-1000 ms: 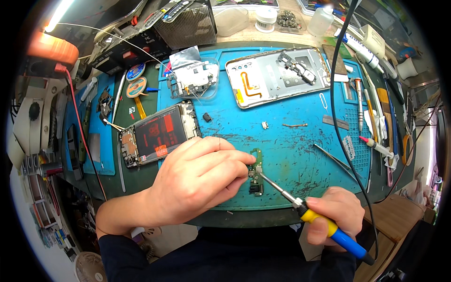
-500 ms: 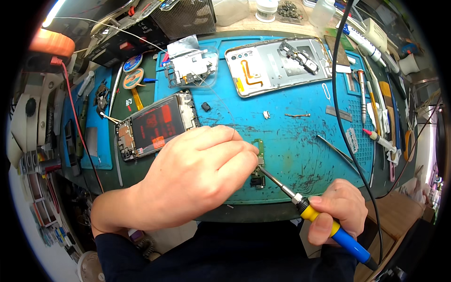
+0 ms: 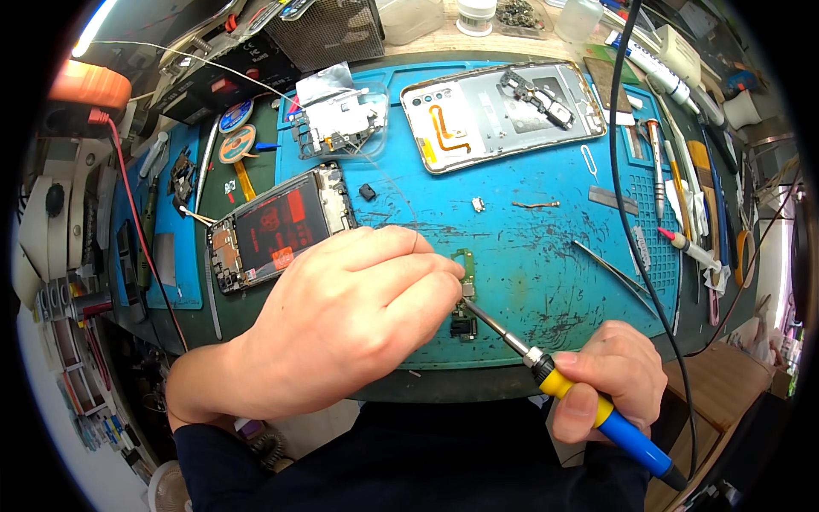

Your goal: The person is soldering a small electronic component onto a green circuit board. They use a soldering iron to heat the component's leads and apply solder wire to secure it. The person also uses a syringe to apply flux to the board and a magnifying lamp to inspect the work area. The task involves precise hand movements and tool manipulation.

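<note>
My right hand (image 3: 616,382) grips a soldering iron (image 3: 636,444) with a blue and yellow handle. Its metal tip meets a small green circuit board (image 3: 462,266) near the mat's front edge, at a silvery part on the board. My left hand (image 3: 358,299) is closed over the board's left side, fingertips pinched together. A thin wire (image 3: 413,205) runs down from the upper left into those fingers; its end is hidden by the hand. Left of the hand lies an opened phone (image 3: 286,226) with a black battery.
The blue mat (image 3: 529,282) also carries a phone back housing (image 3: 469,98), a clear tray of metal parts (image 3: 375,98), tweezers (image 3: 610,271) and a tiny metal connector (image 3: 479,205). A black cable (image 3: 616,171) hangs across the right side. Tools line the right edge.
The whole view has shifted slightly left and up. My hands, the iron and the board keep nearly the same places relative to each other.
</note>
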Action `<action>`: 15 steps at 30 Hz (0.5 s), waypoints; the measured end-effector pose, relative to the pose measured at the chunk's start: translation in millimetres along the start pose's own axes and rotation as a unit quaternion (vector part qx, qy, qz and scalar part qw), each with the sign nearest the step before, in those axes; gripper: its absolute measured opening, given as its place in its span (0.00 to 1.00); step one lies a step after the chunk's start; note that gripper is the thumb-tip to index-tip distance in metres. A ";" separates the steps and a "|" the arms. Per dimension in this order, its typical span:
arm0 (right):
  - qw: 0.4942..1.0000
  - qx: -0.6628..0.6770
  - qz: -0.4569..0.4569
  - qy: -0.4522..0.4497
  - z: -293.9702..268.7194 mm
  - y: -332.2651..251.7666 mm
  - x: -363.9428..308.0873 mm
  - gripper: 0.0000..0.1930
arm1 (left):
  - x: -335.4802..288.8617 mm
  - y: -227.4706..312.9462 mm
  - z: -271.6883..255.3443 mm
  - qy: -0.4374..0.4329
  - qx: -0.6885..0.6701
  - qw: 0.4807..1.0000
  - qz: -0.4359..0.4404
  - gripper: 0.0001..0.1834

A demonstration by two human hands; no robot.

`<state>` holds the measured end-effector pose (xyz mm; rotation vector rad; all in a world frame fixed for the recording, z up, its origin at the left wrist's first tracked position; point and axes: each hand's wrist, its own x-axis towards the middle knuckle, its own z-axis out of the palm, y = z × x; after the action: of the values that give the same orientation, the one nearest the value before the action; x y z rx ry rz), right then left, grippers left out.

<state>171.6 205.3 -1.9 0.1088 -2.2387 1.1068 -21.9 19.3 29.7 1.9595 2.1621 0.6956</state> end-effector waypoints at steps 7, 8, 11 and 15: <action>1.000 -0.005 -0.001 -0.005 -1.6 0.1 0.6 0.08 | -0.9 2.8 1.3 0.006 0.021 1.000 -0.002 0.12; 1.000 -0.005 0.001 -0.006 -2.0 -0.3 0.6 0.08 | -0.6 2.7 0.7 0.003 0.017 1.000 -0.002 0.12; 1.000 -0.003 0.002 -0.001 -0.4 -0.3 0.6 0.08 | 0.5 2.2 -0.1 -0.004 0.013 1.000 -0.005 0.12; 1.000 -0.003 0.004 -0.001 -1.1 -1.5 0.5 0.08 | 0.4 2.9 -0.9 -0.002 0.013 1.000 -0.004 0.12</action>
<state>172.3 205.3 -0.1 0.0986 -2.2452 1.1039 -19.7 19.6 31.9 1.9624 2.1857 0.6641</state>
